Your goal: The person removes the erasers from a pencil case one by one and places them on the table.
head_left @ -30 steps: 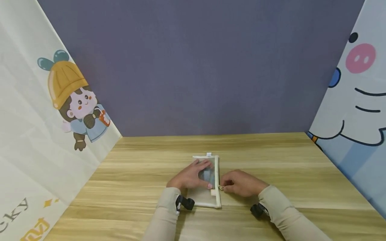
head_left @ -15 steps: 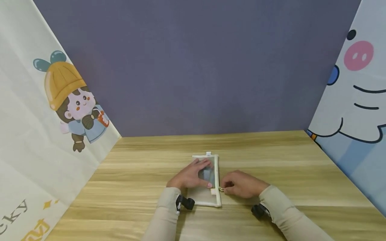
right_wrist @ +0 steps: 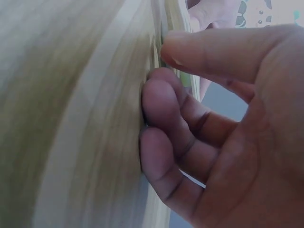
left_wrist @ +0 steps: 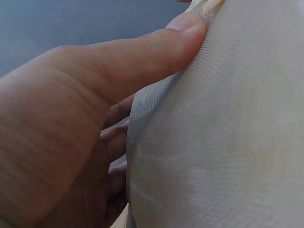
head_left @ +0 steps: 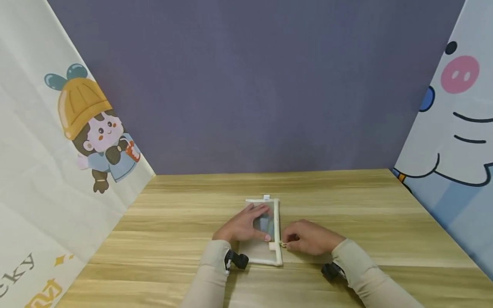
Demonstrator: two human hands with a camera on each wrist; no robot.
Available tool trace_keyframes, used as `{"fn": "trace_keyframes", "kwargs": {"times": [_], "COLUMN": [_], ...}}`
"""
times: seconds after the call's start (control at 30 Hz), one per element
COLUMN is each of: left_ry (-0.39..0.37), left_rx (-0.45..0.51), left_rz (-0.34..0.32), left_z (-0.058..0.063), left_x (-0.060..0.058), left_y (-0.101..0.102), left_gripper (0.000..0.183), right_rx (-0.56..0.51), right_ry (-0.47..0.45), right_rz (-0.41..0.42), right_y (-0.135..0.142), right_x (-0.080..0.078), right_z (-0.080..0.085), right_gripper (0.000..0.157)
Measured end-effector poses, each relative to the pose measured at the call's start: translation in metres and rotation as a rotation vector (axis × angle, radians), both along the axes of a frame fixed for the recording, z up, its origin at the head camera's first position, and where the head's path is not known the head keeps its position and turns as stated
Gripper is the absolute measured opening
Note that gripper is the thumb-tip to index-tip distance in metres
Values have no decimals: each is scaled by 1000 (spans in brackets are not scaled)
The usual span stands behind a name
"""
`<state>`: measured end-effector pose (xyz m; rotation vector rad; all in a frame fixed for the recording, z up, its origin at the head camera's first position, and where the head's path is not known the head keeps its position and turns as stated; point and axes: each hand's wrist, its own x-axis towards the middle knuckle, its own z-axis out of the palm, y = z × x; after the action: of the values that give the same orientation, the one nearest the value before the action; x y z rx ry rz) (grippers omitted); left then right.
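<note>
A see-through mesh zipper pouch (head_left: 257,253) with cream edging lies flat on the table, its zipper edge (head_left: 276,220) facing right. Spread over the mesh, my left hand (head_left: 242,224) presses the pouch down, the thumb near the zipper. In the left wrist view the mesh (left_wrist: 228,137) wrinkles under that thumb (left_wrist: 142,61). My right hand (head_left: 311,238) pinches the zipper pull (head_left: 283,244) just right of the pouch. The right wrist view shows curled fingers (right_wrist: 161,107) low against the wood, with the pull mostly hidden. Something darker shows through the mesh, too unclear to name.
The wood-grain table (head_left: 173,231) extends around both hands. A grey-purple panel (head_left: 250,85) stands behind it, with cartoon-printed sheets at the left (head_left: 31,141) and right (head_left: 462,145). Each wrist carries a small black camera.
My right hand has shifted slightly toward me along the zipper, taking the pull with it. The left hand and the pouch stay in place.
</note>
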<state>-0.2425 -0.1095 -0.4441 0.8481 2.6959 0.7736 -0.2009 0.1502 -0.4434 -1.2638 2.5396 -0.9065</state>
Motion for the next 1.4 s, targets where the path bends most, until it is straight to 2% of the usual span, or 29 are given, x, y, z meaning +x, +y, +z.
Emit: {"fn": "trace_keyframes", "kwargs": {"times": [0.37,0.6,0.77,1.03,1.4], "left_ry": [22,7,2,12,25], "left_rx": [3,9,21,10,0], "left_rz": [-21,-19,-8,-9,-15], "left_z": [-1,0,1,0,-1], "left_x": [-1,0,1,1,1], "left_y": [0,0,-1,0,0], "left_gripper": [94,92,92,93,90], "right_rx": [1,-1,3,21,31], "right_ry": [-35,-85,-98,-84,-87], "right_rz": [-6,-6,21,59,85], "right_y": [3,5,4,3,1], "right_x": [5,7,13,22,23], "right_z": [2,-1,3,5,7], "right_gripper": [11,12,12,13,14]}}
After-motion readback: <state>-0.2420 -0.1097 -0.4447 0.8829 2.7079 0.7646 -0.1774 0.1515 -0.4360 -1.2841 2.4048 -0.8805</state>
